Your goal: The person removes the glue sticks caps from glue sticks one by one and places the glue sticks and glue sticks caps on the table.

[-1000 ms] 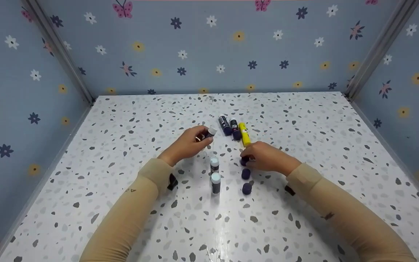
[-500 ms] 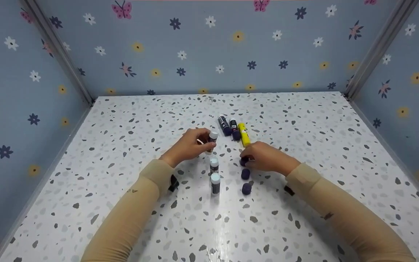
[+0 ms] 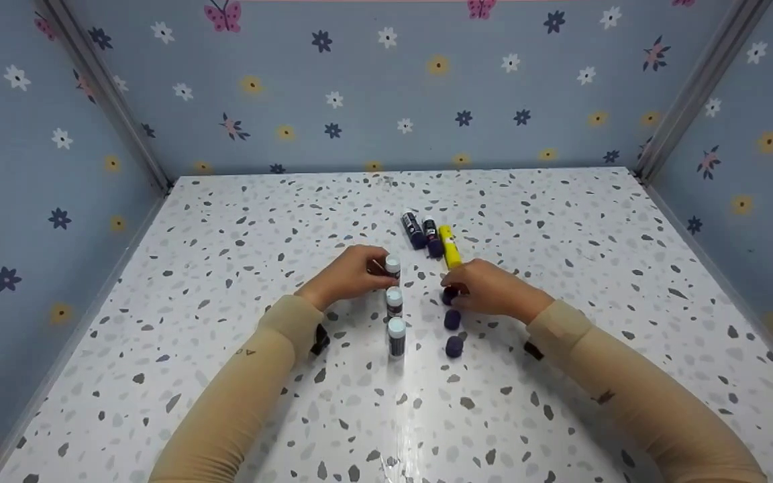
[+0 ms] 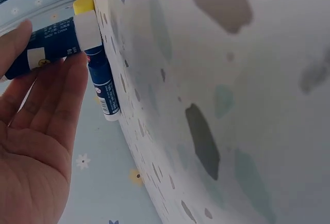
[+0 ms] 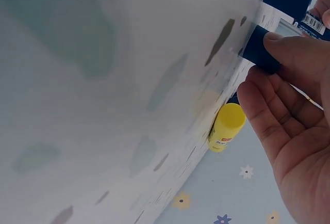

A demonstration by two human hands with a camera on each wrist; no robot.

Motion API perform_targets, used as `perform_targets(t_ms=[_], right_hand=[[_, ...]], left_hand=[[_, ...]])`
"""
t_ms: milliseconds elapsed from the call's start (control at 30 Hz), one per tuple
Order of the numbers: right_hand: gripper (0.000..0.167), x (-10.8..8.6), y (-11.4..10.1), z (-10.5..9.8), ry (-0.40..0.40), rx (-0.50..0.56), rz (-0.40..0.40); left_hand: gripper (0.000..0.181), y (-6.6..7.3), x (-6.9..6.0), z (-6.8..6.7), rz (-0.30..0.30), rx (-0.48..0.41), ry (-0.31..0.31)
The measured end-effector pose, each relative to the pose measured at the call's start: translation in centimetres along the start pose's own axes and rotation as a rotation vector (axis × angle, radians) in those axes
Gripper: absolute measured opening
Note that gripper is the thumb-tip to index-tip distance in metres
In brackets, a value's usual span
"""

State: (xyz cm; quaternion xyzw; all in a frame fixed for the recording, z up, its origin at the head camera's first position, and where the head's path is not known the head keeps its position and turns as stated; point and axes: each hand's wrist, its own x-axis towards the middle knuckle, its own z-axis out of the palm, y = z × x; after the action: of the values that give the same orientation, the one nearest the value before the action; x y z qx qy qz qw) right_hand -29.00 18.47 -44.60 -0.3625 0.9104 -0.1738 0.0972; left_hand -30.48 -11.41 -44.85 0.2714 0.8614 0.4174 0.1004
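Observation:
My left hand [image 3: 349, 274] grips a dark blue glue stick [image 4: 54, 41] between thumb and fingers. It is upright, one white end at the table, its other pale end on top in the head view. Two more uncapped glue sticks stand nearer me in line with it, a middle one [image 3: 394, 303] and a front one [image 3: 397, 337]. My right hand [image 3: 490, 287] pinches a dark blue cap [image 5: 260, 51] down at the table. A second cap [image 3: 452, 320] and a third cap [image 3: 454, 347] sit in a row towards me.
Behind the hands lie two capped blue glue sticks, the left one [image 3: 413, 230] and the right one [image 3: 433, 237]. A yellow glue stick [image 3: 450, 247] lies beside them, close to my right fingers. Flower-patterned walls [image 3: 386, 87] enclose the speckled table [image 3: 225, 221].
My left hand has turned the glue stick from tilted to upright and brought it down towards me, behind the other two. My right hand has stayed at the cap.

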Motion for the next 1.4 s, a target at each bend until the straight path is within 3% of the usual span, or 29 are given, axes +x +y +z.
perform_targets(t_ms=[300, 667, 867, 967, 1067, 1233, 1400], right_hand=[[0.026, 0.3, -0.3, -0.2, -0.012, 0.011, 0.038], [0.034, 0.3, -0.4, -0.3, -0.037, 0.013, 0.075], [0.037, 0.1, -0.3, -2.0, 0.012, -0.01, 0.014], [0.033, 0.2, -0.2, -3.2, 0.078, -0.028, -0.002], [0.033, 0.7, -0.1, -3.9, 0.135, -0.025, 0.042], [0.038, 2.1, -0.2, -4.3, 0.186, 0.003, 0.209], [0.044, 3.8, 0.6, -4.2, 0.173, 0.036, 0.352]], left_hand=[[0.014, -0.2, 0.1, -0.2, -0.005, 0.023, -0.056], [0.028, -0.5, -0.2, -0.5, -0.013, 0.016, -0.102], [0.034, -0.3, -0.8, -1.6, -0.051, 0.043, -0.136], [0.036, 0.0, -1.0, -2.5, -0.061, 0.103, -0.12], [0.037, 0.2, -0.8, -3.2, -0.065, 0.194, -0.083], [0.038, 0.5, -0.2, -3.7, -0.079, 0.327, 0.02], [0.039, 0.6, 0.3, -3.9, -0.097, 0.426, 0.108]])
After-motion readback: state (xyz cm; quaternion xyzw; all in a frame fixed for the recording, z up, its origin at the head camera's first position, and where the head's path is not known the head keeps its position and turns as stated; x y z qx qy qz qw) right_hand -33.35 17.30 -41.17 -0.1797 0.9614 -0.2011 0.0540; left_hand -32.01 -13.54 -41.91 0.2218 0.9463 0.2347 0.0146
